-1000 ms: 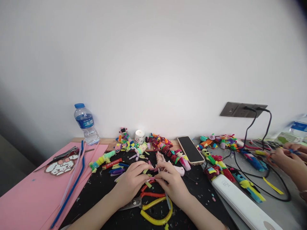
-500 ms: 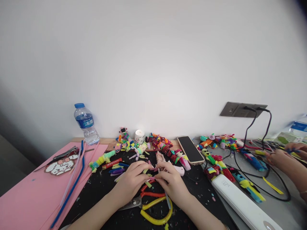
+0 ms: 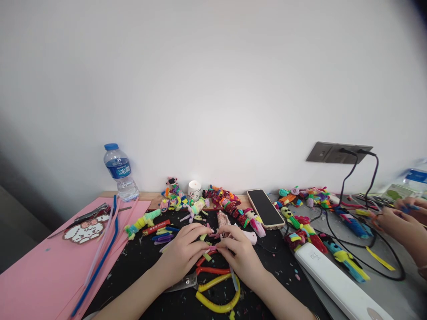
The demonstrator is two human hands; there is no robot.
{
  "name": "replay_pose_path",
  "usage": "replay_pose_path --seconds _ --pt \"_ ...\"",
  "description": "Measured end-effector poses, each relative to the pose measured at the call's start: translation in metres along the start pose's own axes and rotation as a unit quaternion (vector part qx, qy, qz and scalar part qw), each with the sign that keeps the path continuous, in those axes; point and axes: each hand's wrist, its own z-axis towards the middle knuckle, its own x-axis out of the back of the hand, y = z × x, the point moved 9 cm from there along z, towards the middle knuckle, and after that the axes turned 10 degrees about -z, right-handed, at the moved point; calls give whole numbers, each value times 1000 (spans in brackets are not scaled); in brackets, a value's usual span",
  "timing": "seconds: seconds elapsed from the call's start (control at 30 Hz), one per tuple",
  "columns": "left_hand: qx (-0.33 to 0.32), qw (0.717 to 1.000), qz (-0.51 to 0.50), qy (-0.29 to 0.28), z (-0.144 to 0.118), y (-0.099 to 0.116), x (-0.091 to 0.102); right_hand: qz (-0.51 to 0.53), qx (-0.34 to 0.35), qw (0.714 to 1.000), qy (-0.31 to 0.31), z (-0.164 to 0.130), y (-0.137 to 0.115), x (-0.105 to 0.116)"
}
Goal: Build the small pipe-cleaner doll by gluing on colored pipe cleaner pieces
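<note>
A short pink piece of pipe cleaner (image 3: 211,248) runs between my fingertips over the black mat (image 3: 283,284). My left hand (image 3: 188,249) pinches its left end, and my right hand (image 3: 238,251) pinches the right end. Just below lie scissors with red and yellow handles (image 3: 218,306), partly covered by my hands. Short yellow-green pipe cleaner scraps (image 3: 207,257) lie close to my fingers. Beyond my right hand is a pink glue gun (image 3: 250,237), mostly hidden.
Pipe cleaner dolls (image 3: 230,204) line the back beside a phone (image 3: 266,209) and a paper cup (image 3: 194,190). Left are a water bottle (image 3: 120,173) and pink sheets (image 3: 40,262); right, a white device (image 3: 340,280), black cables (image 3: 398,262) and another person's hands (image 3: 396,222).
My hands keep their pinch on the pink piece with barely any movement. At the right, the other person's hands have shifted slightly.
</note>
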Motion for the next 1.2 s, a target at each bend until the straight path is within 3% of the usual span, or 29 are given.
replay_pose_path --seconds 0.33,0.83,1.2 --pt "-18 1000 1 20 -1 2 3 30 -10 999 -23 0 -2 -3" --pt "-20 1000 -5 15 -2 2 0 -1 28 999 -19 0 -10 -3" --pt "-4 1000 0 20 -1 -2 1 -1 1 1000 -30 0 -3 -4"
